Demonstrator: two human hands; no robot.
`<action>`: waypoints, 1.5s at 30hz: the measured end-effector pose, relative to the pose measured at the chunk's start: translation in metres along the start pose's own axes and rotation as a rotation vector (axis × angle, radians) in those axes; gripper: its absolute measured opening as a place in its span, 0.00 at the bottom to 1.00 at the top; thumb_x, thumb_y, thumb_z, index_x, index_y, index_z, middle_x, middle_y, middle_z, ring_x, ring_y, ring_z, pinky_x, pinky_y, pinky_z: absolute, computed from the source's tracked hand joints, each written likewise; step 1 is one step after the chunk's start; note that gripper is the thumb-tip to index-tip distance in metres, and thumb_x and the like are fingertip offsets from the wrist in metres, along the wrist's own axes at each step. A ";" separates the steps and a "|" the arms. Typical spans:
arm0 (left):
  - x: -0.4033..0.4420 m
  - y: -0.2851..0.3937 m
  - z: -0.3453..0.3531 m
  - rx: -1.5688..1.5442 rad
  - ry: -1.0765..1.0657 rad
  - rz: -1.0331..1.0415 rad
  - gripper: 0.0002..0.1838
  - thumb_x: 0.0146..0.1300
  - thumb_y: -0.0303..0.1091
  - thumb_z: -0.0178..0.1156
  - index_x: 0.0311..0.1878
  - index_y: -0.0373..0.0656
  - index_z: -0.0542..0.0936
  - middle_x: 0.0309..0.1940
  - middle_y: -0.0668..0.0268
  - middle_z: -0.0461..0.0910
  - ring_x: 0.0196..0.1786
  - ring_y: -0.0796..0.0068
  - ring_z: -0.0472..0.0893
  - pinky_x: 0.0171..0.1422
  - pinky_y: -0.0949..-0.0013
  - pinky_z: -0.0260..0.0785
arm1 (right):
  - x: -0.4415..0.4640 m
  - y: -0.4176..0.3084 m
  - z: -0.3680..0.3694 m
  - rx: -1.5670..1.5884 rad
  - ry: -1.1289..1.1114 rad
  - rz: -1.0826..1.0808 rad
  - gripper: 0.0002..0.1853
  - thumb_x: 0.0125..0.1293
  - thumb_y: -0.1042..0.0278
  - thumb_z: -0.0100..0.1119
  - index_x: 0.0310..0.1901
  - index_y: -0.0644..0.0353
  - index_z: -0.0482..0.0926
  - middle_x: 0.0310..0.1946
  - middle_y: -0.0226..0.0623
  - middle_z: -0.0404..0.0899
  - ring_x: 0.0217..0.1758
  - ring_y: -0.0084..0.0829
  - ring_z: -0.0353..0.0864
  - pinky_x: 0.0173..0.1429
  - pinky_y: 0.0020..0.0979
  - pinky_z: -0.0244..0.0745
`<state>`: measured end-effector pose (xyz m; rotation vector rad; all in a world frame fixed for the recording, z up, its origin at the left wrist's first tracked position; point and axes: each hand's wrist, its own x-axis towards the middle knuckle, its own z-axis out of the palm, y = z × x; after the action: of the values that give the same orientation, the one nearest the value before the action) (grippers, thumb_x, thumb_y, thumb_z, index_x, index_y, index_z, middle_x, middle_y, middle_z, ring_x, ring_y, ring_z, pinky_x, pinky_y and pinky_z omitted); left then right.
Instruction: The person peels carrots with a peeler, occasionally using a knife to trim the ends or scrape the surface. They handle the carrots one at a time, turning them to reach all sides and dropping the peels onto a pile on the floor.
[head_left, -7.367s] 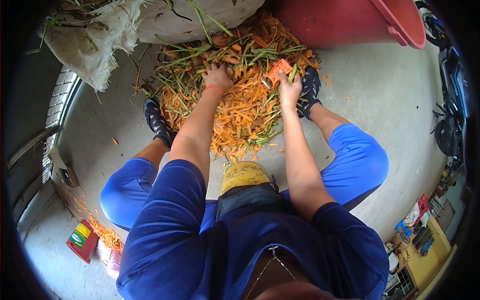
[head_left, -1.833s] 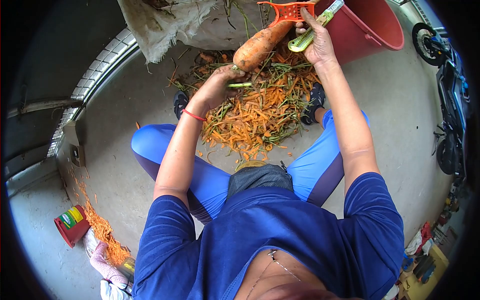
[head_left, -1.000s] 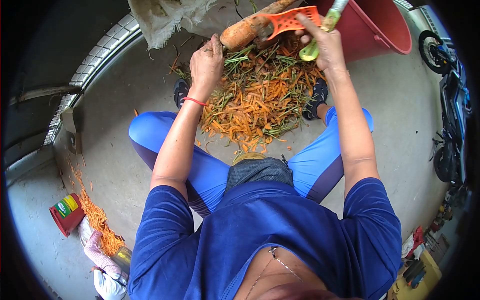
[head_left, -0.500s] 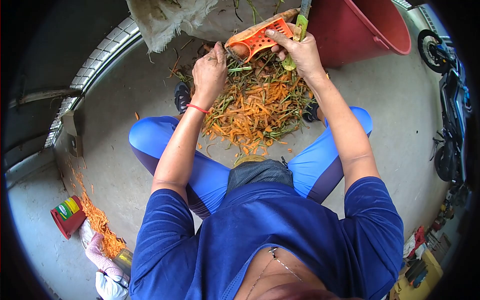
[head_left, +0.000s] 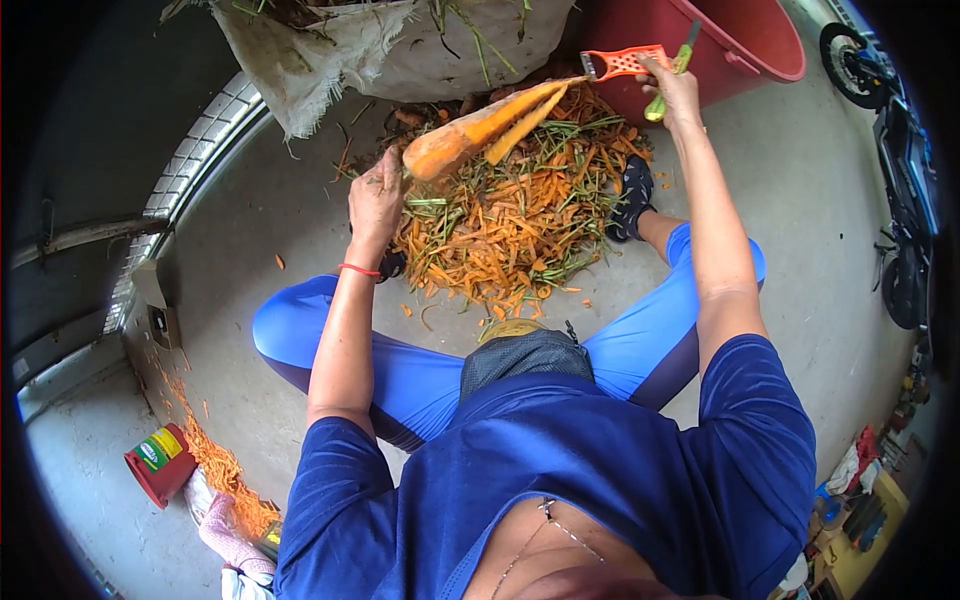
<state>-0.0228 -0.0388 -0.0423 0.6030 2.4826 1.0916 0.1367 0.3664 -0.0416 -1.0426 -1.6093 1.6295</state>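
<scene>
My left hand is closed on the thick end of a large carrot, whose tip points up and to the right. In my right hand are an orange peeler with round holes in its handle and a green-handled knife. The peeler's blade end is at the carrot's thin tip. A long strip of peel hangs from the carrot near the tip. Beneath lies a heap of orange peelings and green stems on the floor.
A large red bucket stands at the upper right, beside a whitish woven sack. A motorbike is at the right edge. More orange shreds and a small red bucket lie at lower left, near a person's pink sleeve.
The peeler has travelled from the carrot's thick end to its tip, as my right hand moved up and right. My left hand moved down and left with the carrot. A peel strip now hangs loose.
</scene>
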 end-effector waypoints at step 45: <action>0.009 -0.040 -0.001 -1.102 -0.645 -0.453 0.17 0.71 0.49 0.42 0.41 0.49 0.77 0.18 0.80 0.67 0.18 0.88 0.63 0.21 0.81 0.52 | -0.074 -0.052 0.072 0.189 -0.203 -0.084 0.13 0.55 0.64 0.71 0.38 0.59 0.79 0.24 0.26 0.77 0.22 0.16 0.76 0.21 0.16 0.64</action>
<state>-0.0407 -0.0590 -0.0737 0.0124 1.1121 1.5058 0.1062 0.2700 0.0145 -0.7239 -1.5665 1.8366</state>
